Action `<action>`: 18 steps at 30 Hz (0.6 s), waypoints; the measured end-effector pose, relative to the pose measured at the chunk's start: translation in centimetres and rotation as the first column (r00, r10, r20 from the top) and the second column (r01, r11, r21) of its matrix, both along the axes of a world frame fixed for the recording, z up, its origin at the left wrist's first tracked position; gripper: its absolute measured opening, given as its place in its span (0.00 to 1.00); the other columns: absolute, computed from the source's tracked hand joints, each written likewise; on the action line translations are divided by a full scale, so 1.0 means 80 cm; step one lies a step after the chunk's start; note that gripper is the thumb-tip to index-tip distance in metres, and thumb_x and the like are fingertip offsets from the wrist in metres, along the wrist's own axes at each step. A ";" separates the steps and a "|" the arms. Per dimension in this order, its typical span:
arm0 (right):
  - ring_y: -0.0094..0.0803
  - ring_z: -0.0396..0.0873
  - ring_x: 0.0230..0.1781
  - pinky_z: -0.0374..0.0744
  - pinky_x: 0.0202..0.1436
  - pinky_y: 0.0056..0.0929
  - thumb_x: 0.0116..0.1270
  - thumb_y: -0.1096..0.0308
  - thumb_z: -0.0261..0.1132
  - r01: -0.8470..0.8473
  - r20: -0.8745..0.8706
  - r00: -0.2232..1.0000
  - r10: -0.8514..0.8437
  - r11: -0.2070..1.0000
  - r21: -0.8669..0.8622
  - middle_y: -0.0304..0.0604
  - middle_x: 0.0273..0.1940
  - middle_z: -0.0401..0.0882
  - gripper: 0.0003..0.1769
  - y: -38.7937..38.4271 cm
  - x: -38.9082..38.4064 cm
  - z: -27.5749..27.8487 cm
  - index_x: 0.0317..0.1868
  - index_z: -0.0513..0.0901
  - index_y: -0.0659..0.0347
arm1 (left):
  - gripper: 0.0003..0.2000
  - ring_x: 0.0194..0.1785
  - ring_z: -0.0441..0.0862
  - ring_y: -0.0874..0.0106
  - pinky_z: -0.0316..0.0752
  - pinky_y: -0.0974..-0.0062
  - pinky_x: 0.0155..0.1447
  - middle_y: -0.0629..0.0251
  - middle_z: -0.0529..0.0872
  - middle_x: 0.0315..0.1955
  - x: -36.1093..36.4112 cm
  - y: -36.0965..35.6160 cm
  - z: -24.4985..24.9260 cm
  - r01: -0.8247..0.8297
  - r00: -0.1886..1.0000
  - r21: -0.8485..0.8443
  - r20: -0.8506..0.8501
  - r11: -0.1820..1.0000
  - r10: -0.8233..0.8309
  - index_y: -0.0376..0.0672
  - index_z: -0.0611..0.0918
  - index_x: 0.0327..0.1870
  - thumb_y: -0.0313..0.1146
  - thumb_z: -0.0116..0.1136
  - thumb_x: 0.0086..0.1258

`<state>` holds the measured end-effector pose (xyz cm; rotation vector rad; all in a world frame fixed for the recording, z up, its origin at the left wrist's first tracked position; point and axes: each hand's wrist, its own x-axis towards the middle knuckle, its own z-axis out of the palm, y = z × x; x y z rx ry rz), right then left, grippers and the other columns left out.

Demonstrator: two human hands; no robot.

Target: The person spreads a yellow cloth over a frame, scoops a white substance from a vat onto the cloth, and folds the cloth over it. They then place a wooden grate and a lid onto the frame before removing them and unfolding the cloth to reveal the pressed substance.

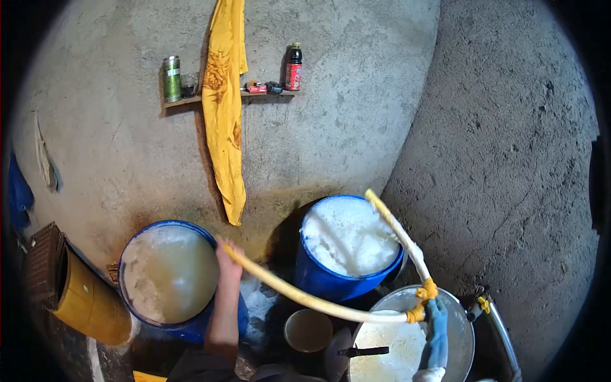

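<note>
Lower right, a gloved right hand [437,313] grasps the forked hose [318,305].
Left of centre, the left hand [226,263] is at one end; its finger grip cannot be told.

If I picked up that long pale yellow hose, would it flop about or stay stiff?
Probably springy rather than limp: the hose curves smoothly, without visible kinks, from the bare left hand to the yellow bindings by the gloved right hand. Another length slants up from the bindings fairly straight, so it likely holds some shape.
</note>
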<state>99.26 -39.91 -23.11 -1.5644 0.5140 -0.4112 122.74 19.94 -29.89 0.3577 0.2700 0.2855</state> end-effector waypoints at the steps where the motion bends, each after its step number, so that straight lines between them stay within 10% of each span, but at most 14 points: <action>1: 0.21 0.77 0.29 0.75 0.29 0.22 0.72 0.62 0.64 -0.041 -0.016 0.999 0.040 0.999 -0.035 0.36 0.38 0.83 0.17 -0.005 0.021 -0.028 0.56 0.81 0.61 | 0.17 0.23 0.64 0.80 0.65 0.77 0.30 0.78 0.68 0.23 0.015 0.001 0.060 -0.036 0.980 0.072 0.197 0.997 0.022 0.53 0.70 0.34 0.55 0.53 0.76; 8: 0.30 0.84 0.30 0.81 0.31 0.27 0.70 0.62 0.65 -0.012 -0.037 0.999 0.012 1.000 0.004 0.41 0.40 0.84 0.21 0.051 0.055 -0.120 0.61 0.78 0.59 | 0.17 0.26 0.69 0.78 0.66 0.79 0.29 0.70 0.72 0.30 0.007 -0.076 0.371 -0.236 0.783 0.320 0.621 0.918 -0.016 0.45 0.75 0.48 0.52 0.51 0.79; 18: 0.34 0.85 0.28 0.83 0.29 0.34 0.73 0.60 0.63 0.127 -0.216 0.974 -0.075 0.963 0.239 0.44 0.38 0.86 0.16 0.107 -0.060 -0.175 0.57 0.79 0.56 | 0.12 0.23 0.75 0.79 0.72 0.78 0.26 0.67 0.78 0.24 0.157 -0.263 0.320 -0.367 0.799 0.738 0.562 0.567 -0.215 0.40 0.78 0.47 0.41 0.60 0.76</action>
